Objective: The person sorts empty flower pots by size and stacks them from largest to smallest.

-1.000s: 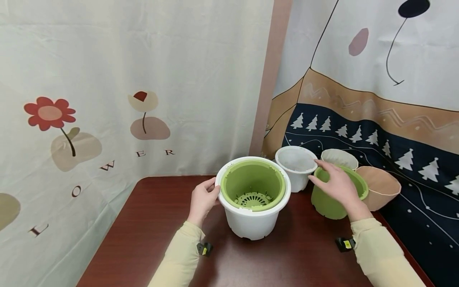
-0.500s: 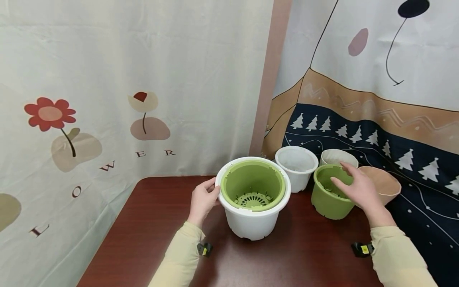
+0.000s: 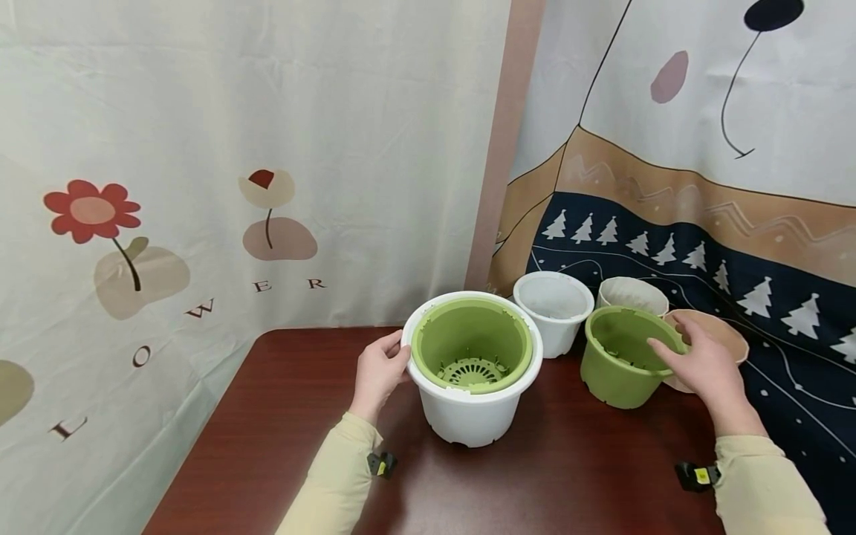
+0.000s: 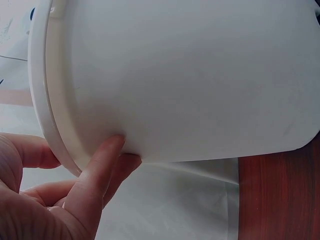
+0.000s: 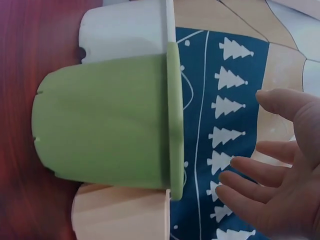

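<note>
A large white flowerpot (image 3: 468,420) stands on the table, a green pot (image 3: 471,327) with a slotted bottom nested inside it. My left hand (image 3: 380,375) pinches the white rim from the left; in the left wrist view the thumb lies over the rim and fingertips (image 4: 117,142) touch the wall below it. To the right is another green pot (image 3: 618,379), upright. Over its right rim hovers my right hand (image 3: 709,371), thumb and fingers apart and holding nothing. The right wrist view shows the hand (image 5: 280,170) above this pot's rim, apart from it.
A smaller white pot (image 3: 553,327) stands behind, between the two green ones. A cream pot (image 3: 631,293) and a peach pot (image 3: 715,342) are grouped at the back right. Printed curtains (image 3: 374,148) hang behind the dark red table (image 3: 281,446).
My right hand has moved right and toward me, from the left side of the right-hand green pot to its right rim. My left hand and the pots have stayed in place.
</note>
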